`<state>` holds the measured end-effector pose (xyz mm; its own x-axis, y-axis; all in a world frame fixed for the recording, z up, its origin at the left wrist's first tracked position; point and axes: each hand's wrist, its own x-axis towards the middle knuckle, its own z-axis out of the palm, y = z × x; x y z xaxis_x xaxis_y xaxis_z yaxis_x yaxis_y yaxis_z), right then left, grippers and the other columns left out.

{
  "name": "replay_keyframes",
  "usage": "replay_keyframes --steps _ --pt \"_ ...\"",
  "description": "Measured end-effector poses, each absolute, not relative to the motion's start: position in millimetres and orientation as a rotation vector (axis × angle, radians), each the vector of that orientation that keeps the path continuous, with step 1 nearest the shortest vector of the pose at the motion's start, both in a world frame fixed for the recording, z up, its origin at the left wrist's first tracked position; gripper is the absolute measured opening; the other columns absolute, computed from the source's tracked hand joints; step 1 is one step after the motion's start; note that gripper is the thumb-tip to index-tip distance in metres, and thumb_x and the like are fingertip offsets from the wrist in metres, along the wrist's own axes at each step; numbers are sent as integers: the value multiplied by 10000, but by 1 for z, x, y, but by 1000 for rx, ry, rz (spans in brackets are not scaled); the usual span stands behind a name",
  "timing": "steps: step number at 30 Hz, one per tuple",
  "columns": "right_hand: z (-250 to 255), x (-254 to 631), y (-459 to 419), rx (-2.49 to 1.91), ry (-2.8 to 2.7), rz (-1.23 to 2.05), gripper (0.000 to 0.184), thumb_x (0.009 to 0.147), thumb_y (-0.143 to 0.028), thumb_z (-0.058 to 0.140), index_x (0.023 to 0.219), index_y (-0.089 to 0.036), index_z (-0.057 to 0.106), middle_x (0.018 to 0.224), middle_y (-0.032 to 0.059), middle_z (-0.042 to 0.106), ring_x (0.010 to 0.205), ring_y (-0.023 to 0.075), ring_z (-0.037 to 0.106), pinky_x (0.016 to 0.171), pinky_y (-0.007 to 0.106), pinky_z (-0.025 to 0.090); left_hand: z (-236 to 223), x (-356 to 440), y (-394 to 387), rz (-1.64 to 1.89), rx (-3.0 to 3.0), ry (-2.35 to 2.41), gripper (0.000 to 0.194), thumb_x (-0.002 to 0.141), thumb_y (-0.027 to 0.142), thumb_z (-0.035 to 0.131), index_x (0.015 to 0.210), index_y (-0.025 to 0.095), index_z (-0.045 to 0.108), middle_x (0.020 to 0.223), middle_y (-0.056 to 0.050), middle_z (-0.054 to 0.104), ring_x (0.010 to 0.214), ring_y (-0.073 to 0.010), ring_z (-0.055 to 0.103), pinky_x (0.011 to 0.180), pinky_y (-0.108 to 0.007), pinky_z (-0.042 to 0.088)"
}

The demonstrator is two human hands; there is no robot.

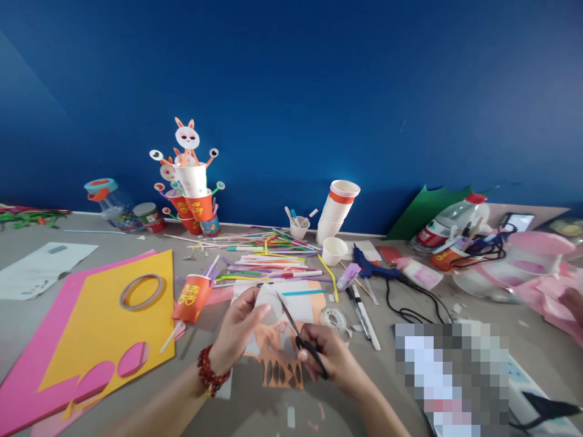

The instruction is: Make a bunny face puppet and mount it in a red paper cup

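Head view: the white paper piece (268,302) sits at the fingertips of the nearer left hand (237,332), pinched by thumb and fingers, while the right hand (330,353) curls round the handles of scissors (299,341) slanting forward-left, tips beside the paper's right edge.

Both of your bare hands work close together but apart, your forearms bare as they reach in from below. Your left hand (240,331) angles up and inward, its thumb (260,314) extended toward the right hand and pinching against the bent fingers behind it. Your right hand (331,357), slightly lower and to the left hand's right, curls its fingers inward, its wrist (354,377) trailing down and outward behind it.
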<state>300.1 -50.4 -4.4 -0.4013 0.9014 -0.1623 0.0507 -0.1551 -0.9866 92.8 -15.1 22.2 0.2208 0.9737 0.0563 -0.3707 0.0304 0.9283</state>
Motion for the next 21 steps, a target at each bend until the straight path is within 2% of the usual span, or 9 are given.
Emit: replay_keyframes --steps 21 --pt "2 301 -52 -1145 -1473 1616 574 680 -669 717 621 -234 347 426 -90 436 359 72 401 385 196 230 20 90 -12 1218 1055 762 171 857 311 669 817 168 585 753 1 557 673 -122 463 641 -226 395"
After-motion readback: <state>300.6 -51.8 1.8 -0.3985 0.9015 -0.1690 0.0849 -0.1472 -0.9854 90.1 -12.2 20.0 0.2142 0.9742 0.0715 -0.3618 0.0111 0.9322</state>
